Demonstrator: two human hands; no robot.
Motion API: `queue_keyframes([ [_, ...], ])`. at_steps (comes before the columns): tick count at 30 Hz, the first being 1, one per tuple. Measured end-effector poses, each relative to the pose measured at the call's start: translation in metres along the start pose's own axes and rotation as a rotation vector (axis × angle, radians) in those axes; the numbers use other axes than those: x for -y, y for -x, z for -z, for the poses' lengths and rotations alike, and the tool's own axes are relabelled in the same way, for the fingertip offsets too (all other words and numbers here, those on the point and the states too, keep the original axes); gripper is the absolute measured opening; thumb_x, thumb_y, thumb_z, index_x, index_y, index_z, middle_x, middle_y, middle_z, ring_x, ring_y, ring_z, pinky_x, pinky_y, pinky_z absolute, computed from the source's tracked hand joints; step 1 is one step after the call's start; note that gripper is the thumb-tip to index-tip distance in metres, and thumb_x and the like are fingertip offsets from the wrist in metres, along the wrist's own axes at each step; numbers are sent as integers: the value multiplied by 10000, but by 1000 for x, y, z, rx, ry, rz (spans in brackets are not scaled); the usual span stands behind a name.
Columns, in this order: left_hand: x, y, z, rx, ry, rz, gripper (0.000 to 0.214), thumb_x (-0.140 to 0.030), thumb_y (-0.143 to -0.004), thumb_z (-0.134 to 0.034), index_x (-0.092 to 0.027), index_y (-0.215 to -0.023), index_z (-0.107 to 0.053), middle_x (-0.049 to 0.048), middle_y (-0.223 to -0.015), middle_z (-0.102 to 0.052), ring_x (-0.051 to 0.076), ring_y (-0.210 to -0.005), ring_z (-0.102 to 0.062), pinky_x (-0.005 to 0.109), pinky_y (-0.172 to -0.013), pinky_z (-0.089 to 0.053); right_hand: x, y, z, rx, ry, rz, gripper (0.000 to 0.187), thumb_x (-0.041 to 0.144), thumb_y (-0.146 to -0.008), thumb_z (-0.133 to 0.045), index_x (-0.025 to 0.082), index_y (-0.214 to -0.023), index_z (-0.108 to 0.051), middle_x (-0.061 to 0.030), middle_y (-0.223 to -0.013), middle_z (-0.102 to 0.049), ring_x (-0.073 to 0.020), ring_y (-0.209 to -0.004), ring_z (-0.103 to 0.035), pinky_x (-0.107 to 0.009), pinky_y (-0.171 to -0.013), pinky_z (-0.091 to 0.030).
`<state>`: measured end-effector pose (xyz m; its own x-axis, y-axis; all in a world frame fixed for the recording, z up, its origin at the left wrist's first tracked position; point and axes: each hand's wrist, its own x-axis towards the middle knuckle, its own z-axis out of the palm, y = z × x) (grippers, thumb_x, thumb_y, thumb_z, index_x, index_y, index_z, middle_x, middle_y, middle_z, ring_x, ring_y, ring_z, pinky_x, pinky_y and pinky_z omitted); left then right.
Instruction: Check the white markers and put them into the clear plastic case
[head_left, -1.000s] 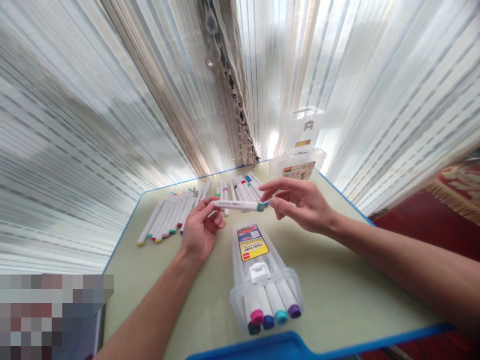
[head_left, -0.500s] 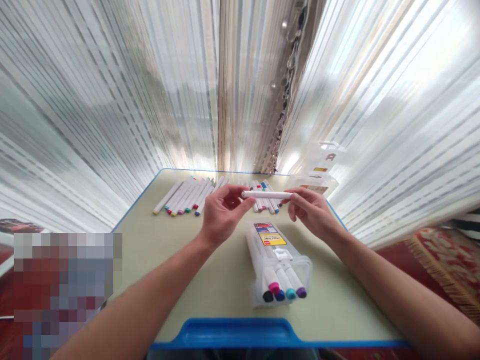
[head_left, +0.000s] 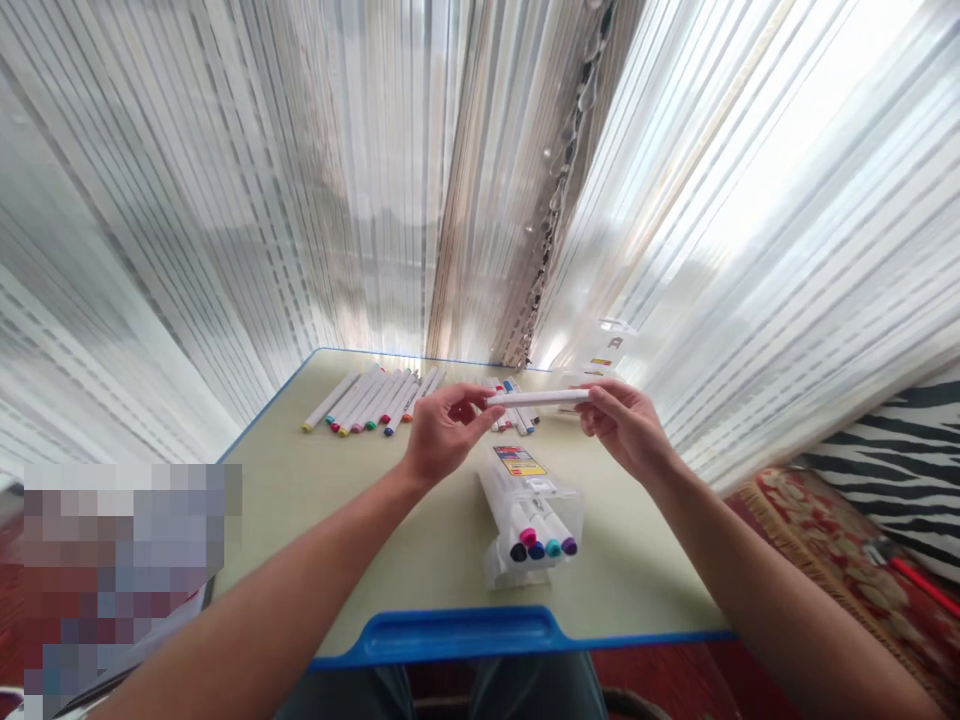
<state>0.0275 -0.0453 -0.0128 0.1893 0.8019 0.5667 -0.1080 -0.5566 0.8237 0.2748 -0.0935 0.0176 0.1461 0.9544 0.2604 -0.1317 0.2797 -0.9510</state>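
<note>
A white marker (head_left: 538,398) is held crosswise in the air above the table (head_left: 360,540), each end gripped by one hand. Its left end is pinched by the left hand (head_left: 444,432) between thumb and index finger, the two closed down to the barrel's thickness, with a gap left between them nearer the palm. By the right hand (head_left: 628,428) the other end is clamped between thumb and bent fingers, the remaining fingers being curled beneath. The right tip is covered by this grip, so the cap colour there cannot be made out, and no lettering can be read on the barrel.

Below the marker, a clear plastic marker case (head_left: 495,492) is laid on the table, its open end turned towards the person; black, pink, blue, turquoise and purple ends are shown there. The rest of its contents is blurred by the cloudy plastic. Farther back, a row of markers (head_left: 367,402) is spread at left, while a smaller group of markers (head_left: 523,420) is partly hidden by the held one. Another clear case (head_left: 611,348) is partly blocked by the right hand. Both forearms are cut off by the frame.
</note>
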Motion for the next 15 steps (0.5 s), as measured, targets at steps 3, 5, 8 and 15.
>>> queue_keyframes([
  [3,-9,4,-2,1,-120,-155,179,-257,-788,-781,-166,-942,-770,68,-846,-728,103,-582,-577,236,-577,-500,21,32,4,6,173,183,186,295,-768,-835,195,-909,-767,-29,-679,-739,-128,-494,-633,-259,-467,-517],
  [5,-15,7,-4,22,-179,-239,154,-262,-799,-768,-184,-931,-767,60,-855,-725,96,-558,-556,240,-583,-492,34,59,8,-39,348,356,150,221,-809,-796,213,-957,-772,-15,-660,-728,-148,-524,-663,-284,-497,-551],
  [8,-19,10,-6,51,-221,-290,143,-250,-789,-754,-193,-921,-753,49,-847,-725,98,-539,-546,245,-596,-485,52,99,13,-177,644,728,276,106,-761,-805,255,-992,-778,-17,-743,-751,-168,-565,-693,-313,-525,-579],
  [15,-11,8,-2,50,-310,-240,123,-169,-797,-612,-189,-781,-732,50,-765,-710,151,-617,-596,262,-648,-475,74,168,22,-182,1132,995,560,82,-696,-833,377,-1162,-741,13,-861,-797,-233,-670,-749,-365,-567,-618],
])
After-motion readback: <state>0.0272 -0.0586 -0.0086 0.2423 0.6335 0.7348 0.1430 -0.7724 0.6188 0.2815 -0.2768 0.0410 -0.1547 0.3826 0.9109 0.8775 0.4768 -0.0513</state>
